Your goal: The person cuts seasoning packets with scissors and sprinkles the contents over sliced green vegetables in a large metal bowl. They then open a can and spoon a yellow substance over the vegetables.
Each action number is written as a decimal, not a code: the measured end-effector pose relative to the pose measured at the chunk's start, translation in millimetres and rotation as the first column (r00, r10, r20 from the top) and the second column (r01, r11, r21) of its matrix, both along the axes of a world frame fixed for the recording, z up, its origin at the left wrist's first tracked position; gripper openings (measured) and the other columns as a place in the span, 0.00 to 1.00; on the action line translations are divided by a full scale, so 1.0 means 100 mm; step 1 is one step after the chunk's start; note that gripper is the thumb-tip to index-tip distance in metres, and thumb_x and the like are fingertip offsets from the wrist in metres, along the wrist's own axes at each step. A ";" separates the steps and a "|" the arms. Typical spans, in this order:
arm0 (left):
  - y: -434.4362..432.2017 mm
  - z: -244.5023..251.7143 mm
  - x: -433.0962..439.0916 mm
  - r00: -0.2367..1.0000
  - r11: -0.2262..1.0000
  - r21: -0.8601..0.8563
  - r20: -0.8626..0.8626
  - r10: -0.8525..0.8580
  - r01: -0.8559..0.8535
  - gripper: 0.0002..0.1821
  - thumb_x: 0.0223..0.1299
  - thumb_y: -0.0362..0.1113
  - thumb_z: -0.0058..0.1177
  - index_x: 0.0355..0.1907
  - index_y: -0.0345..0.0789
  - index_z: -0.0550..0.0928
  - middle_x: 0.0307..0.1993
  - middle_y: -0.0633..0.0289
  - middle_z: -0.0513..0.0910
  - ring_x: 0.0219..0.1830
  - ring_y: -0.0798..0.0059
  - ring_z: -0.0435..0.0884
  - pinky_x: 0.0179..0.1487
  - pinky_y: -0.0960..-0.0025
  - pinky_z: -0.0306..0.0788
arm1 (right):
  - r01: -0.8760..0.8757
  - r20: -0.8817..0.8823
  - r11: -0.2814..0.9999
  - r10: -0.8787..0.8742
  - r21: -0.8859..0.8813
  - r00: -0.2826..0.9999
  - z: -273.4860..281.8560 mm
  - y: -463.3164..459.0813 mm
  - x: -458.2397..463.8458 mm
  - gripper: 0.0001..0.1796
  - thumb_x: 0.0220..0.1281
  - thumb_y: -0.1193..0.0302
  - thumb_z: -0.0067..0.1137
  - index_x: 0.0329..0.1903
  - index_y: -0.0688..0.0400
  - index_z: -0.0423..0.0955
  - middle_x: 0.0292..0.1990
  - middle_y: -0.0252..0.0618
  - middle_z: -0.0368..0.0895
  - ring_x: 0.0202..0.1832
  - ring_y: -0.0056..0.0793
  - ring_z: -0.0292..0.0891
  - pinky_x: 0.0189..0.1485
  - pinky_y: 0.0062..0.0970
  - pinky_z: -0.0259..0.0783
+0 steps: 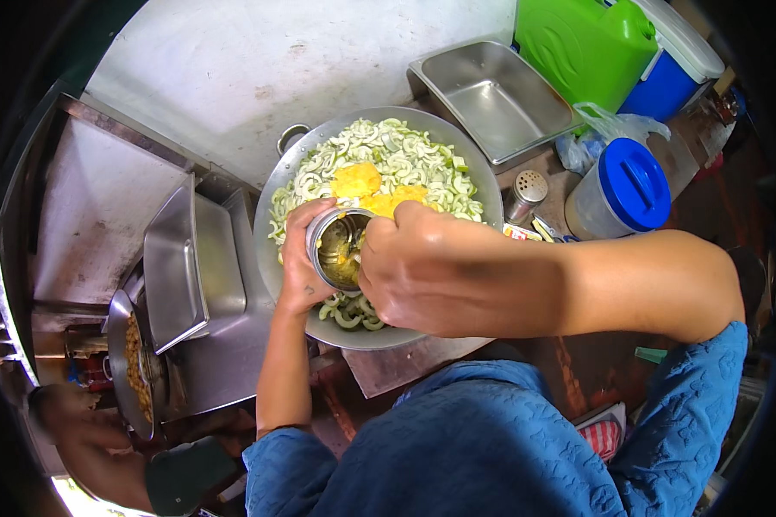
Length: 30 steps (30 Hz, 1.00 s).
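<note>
My left hand (295,262) grips a metal canister (337,265) around its side, tilted so that its open mouth faces me. Yellow residue clings to its inner wall. My right hand (414,265) is closed at the mouth's right edge, around a metal utensil (356,248) that is mostly hidden by the fingers. Both hands are above a wide, shallow metal pan (275,213). Crescent-shaped pale green vegetable slices (394,145) fill the pan. Lumps of yellow paste (357,179) rest on the slices just beyond the canister.
Right of the pan stand a metal shaker (528,194), a blue-lidded plastic pitcher (621,194) and an empty steel tray (491,110). Behind are a green jerrycan (582,52) and a cooler (666,84). At left, steel trays (191,265) stand near another pan (126,375) and a person (110,452).
</note>
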<state>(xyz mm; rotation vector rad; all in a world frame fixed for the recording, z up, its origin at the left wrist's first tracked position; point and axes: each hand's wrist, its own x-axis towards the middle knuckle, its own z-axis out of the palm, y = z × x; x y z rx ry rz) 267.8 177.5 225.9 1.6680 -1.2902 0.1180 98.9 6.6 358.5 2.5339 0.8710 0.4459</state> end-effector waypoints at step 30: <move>-0.40 -0.51 -0.04 0.893 0.765 -0.467 -0.302 0.335 -0.445 0.54 0.39 0.47 0.71 0.65 0.33 0.52 0.60 0.53 0.59 0.61 0.58 0.64 0.64 0.59 0.57 | 0.033 0.178 0.976 -0.072 0.215 0.981 0.21 0.12 0.03 0.09 0.44 0.63 0.56 0.21 0.52 0.68 0.17 0.28 0.64 0.23 0.23 0.67 0.26 0.20 0.61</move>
